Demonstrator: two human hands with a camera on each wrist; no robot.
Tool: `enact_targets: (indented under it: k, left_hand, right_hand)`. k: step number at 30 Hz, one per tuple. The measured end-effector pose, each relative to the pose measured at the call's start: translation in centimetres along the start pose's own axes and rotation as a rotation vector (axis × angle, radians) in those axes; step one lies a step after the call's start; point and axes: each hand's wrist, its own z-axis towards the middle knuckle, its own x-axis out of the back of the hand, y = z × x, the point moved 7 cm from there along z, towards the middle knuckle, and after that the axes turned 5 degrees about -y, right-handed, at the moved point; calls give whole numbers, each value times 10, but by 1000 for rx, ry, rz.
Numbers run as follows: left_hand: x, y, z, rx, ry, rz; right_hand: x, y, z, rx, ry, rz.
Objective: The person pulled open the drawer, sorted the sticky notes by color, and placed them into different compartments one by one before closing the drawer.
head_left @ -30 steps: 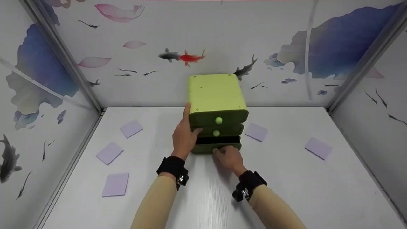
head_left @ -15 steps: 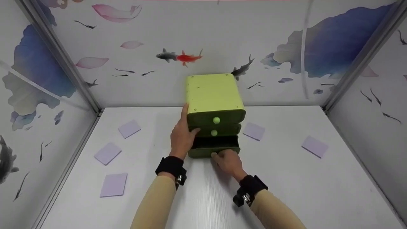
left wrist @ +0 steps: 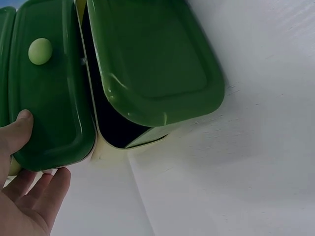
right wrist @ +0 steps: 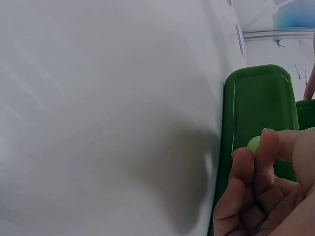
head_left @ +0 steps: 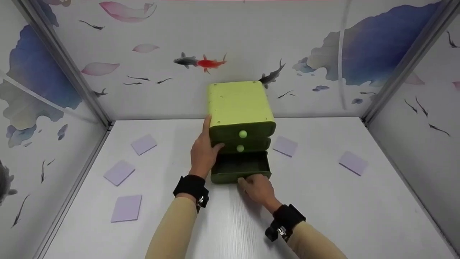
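1. Squares of thin, pale lilac material (head_left: 126,208), five in all, lie flat on the white table (head_left: 305,194): three left of the light yellow-green box-shaped drawer cabinet (head_left: 239,102), two to its right (one of these near it).
2. Behind the cabinet rises a white wall (head_left: 233,21) printed with a red fish (head_left: 211,63), grey fish, pink petals and blue washes.
3. Black wristbands (head_left: 190,187) and beige sleeves (head_left: 172,230) cover the wrists and forearms; in the head view, the right hand (head_left: 258,187) hides part of the dark green bottom drawer (head_left: 228,177).
4. That drawer juts from the cabinet towards the person, its front meeting the right hand, whose thumb and forefinger pinch its small, round, pale green knob (right wrist: 253,143); the other fingers are bent.
5. The cabinet stands against the left hand (head_left: 203,154), which grips its left edge: thumb on the front of the dark green middle drawer (head_left: 253,144), fingers at the side.
6. The drawer fronts look glossy, with rounded corners and raised rims; the cabinet top is smooth (small round dots mark its corners), and the table carries a fine-lined sheen.
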Motion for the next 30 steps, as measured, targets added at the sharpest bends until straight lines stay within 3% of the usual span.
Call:
enact_targets:
  k: [15, 24, 30]
  left_hand:
    - [2, 1, -1, -17, -19, -2]
    - [2, 2, -2, -6, -32, 3]
    - [0, 2, -3, -25, -27, 16]
  right_hand:
    - [-2, 2, -21, 19, -17, 9]
    - [-1, -1, -40, 91, -19, -24]
    - [-1, 2, -46, 73, -29, -13]
